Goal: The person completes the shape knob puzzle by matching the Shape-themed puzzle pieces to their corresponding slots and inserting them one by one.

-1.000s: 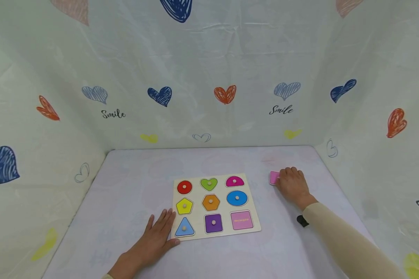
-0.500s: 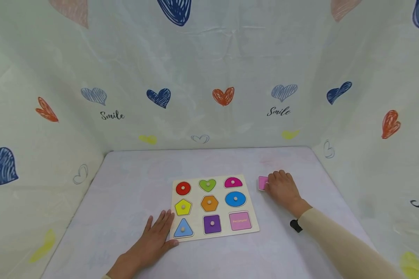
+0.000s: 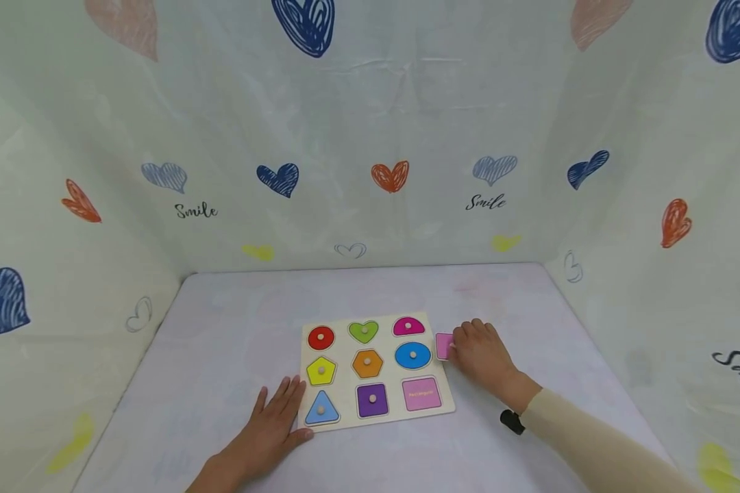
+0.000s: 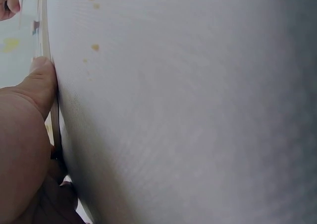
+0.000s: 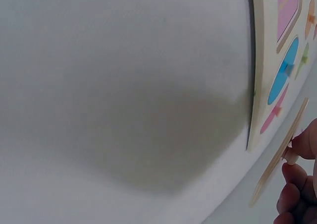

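Note:
A cream wooden puzzle board (image 3: 387, 383) lies on the table, with several coloured shape pieces, each with a small knob. Its lower-right recess (image 3: 422, 394) is pink and carries printed lettering. My right hand (image 3: 486, 359) pinches the knob of a pink rectangular puzzle piece (image 3: 443, 346) beside the board's right edge. In the right wrist view that puzzle piece (image 5: 280, 152) is tilted and held above the table by its knob. My left hand (image 3: 265, 431) rests flat with fingers spread at the board's left edge; the left wrist view shows its thumb (image 4: 42, 83) against that edge.
The white table (image 3: 240, 301) spreads around the board. Behind it and at both sides hangs a pale sheet (image 3: 339, 123) printed with hearts and "Smile" lettering. A black band (image 3: 512, 421) shows at the right wrist.
My right hand has carried the pink puzzle piece leftward and nearer, from the table's right side to the board's right edge. The left hand stays at the board. The head view shifts slightly.

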`<state>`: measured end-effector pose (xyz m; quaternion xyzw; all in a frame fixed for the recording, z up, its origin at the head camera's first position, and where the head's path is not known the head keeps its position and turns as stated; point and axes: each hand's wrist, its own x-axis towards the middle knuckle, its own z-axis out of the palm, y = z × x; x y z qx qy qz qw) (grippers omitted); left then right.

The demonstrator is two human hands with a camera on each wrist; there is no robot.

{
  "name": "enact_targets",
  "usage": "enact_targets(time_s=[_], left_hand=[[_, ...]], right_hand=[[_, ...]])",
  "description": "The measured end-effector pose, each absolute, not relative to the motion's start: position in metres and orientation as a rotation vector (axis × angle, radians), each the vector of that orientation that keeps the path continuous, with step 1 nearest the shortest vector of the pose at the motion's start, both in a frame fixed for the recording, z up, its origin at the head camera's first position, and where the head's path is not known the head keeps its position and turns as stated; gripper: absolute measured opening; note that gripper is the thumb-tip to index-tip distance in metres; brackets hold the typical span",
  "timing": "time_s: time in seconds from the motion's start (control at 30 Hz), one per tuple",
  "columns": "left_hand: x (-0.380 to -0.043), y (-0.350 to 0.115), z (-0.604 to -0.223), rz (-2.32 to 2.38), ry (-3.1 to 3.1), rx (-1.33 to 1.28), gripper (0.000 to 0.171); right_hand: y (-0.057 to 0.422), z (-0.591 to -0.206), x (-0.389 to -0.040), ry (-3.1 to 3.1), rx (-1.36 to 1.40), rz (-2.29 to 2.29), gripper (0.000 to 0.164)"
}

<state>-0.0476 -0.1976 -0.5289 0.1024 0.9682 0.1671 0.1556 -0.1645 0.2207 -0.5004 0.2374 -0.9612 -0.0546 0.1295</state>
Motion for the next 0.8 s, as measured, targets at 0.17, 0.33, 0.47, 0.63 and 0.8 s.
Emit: enact_targets(time_s=[0.17, 0.33, 0.47, 0.63, 0.8], left_hand=[[-0.048, -0.199, -0.530, 0.481, 2.778, 0.284, 0.095], [-0.048, -0.198, -0.531, 0.475, 2.791, 0.309, 0.094], [-0.048, -0.198, -0.530, 0.478, 2.780, 0.305, 0.094], [-0.048, -0.198, -0.529, 0.474, 2.780, 0.294, 0.094], [-0.047, -0.197, -0.530, 0.478, 2.785, 0.304, 0.094]], right_hand=[[0.207, -0.498, -0.150, -2.761, 0.777, -0.140, 0.032], [0.196, -0.500, -0.136, -2.745, 0.851, -0.138, 0.033], [0.187, -0.504, -0.124, -2.709, 0.933, -0.150, 0.032], [0.179, -0.509, -0.115, -2.681, 1.003, -0.151, 0.031], [0.175, -0.512, -0.109, -2.681, 1.014, -0.147, 0.034]])
